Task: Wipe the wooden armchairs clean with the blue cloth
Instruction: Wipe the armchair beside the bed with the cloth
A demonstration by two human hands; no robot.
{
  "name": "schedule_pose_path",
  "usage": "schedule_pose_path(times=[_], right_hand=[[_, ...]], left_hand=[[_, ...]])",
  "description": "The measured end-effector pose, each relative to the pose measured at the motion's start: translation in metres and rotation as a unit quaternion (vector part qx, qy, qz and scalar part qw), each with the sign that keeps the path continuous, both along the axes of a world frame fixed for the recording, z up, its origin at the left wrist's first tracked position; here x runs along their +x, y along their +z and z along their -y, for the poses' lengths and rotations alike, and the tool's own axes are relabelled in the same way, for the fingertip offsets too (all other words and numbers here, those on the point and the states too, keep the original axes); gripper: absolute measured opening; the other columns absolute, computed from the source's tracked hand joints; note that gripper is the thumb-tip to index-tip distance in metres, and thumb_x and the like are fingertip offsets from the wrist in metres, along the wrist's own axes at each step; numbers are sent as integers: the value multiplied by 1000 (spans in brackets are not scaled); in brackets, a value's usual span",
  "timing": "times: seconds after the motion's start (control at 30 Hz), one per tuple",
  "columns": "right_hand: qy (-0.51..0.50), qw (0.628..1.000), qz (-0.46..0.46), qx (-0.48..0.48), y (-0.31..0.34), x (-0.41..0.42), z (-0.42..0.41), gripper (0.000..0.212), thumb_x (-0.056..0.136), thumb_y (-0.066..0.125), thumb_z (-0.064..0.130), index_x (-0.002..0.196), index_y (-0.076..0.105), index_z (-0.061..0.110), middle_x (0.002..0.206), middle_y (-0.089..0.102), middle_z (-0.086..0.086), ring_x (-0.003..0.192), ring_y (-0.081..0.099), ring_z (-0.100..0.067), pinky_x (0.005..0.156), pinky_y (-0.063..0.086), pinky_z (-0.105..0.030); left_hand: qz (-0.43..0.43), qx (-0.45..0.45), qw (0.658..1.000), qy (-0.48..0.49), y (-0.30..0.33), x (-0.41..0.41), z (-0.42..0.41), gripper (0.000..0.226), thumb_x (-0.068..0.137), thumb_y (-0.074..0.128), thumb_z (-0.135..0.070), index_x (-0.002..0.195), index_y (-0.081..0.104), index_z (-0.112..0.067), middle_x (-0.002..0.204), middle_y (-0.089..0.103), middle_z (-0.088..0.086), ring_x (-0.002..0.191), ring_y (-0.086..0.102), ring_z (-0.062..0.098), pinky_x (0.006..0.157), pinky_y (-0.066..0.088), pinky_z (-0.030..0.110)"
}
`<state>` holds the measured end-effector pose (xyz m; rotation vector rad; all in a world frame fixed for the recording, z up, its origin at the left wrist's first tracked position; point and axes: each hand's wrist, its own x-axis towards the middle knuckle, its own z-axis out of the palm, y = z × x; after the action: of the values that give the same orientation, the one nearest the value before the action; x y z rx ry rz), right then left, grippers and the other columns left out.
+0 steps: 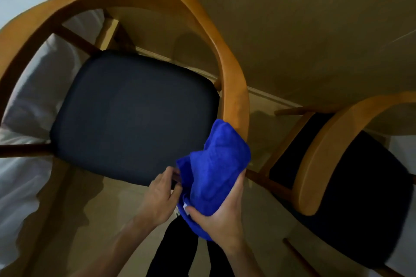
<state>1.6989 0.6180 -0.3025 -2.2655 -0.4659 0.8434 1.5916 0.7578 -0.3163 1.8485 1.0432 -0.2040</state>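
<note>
— Where is the blue cloth [213, 171] held?

— It is bunched over the near end of the right armrest [234, 105] of the left armchair [135, 105], grasped from beneath by the right hand [216, 216]; its left edge is pinched by the left hand [161, 195].

— How is the wipe best done?

— The cloth should probably be flattened first, then drawn along the curved rail toward the far backrest. The second armchair [333, 153], at the right, is left for afterwards.

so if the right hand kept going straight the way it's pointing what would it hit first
Most likely the curved wooden armrest of the nearer armchair. The right hand points up and away, and the blue cloth in its grip already overlaps the armrest's end. Depth is unclear from above.
</note>
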Motion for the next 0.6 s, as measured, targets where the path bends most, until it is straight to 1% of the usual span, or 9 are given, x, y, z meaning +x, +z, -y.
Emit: schedule_pose_path(times=[0.03,0.13,0.17,0.27,0.3,0.37,0.47,0.53,0.6], right_hand=[[23,1000,-10,-7,-3,3,5,150,47,82,77,156,-4,22,161,16,9,147,21,-7,113,21,-10],[71,995,-63,4,-1,15,20,137,52,87,63,154,-2,41,155,17,31,142,27,2,109,23,-4],[84,994,-65,3,0,19,23,137,54,88,60,155,-1,38,156,18,28,142,28,1,110,23,-4],[114,993,-25,-8,3,23,18,148,50,89,59,152,1,-3,161,17,-10,147,25,-19,118,23,-23],[112,993,-23,-14,7,20,12,152,49,90,58,150,-4,-5,161,13,-13,148,21,-21,120,22,-28],[72,996,-34,-25,15,10,-2,157,47,92,51,152,-15,4,161,8,-7,147,17,-16,119,19,-25],[-31,999,-25,-32,22,-2,-24,153,48,95,36,155,-13,18,157,16,4,132,22,2,104,18,-4],[-77,996,-18,-50,23,-3,-34,148,48,96,33,155,-6,24,150,25,6,119,27,9,92,29,-6],[-97,993,7,-68,20,1,-40,143,47,96,30,155,2,25,142,33,4,110,35,4,83,35,-11]], left_hand=[[3,0,1000,2,1,2,-4,16,92,51,-12,103,51,-23,95,60,-17,92,57,5,82,50,33],[-1,15,1000,0,3,16,-18,17,92,50,-13,105,50,-22,94,60,-13,92,56,8,83,48,32],[-2,27,1000,-14,3,23,-22,17,92,49,-15,107,50,-21,95,60,-11,93,55,10,84,46,31],[10,47,997,-54,2,47,-31,17,96,46,-19,112,51,-19,103,59,-8,96,53,11,86,43,28],[19,46,997,-51,2,54,-32,17,97,44,-20,113,52,-19,104,59,-8,96,52,10,87,43,29],[36,32,999,-9,5,69,-36,18,99,41,-23,111,53,-20,103,60,-9,97,54,8,86,45,30],[51,16,996,70,6,78,-41,16,100,39,-24,105,54,-22,96,60,-11,93,56,8,82,48,34],[56,18,995,84,7,74,-41,15,100,39,-24,101,54,-24,94,60,-12,91,56,8,81,49,34],[58,25,995,81,8,68,-39,14,99,41,-25,100,54,-26,93,60,-13,91,56,7,80,49,34]])
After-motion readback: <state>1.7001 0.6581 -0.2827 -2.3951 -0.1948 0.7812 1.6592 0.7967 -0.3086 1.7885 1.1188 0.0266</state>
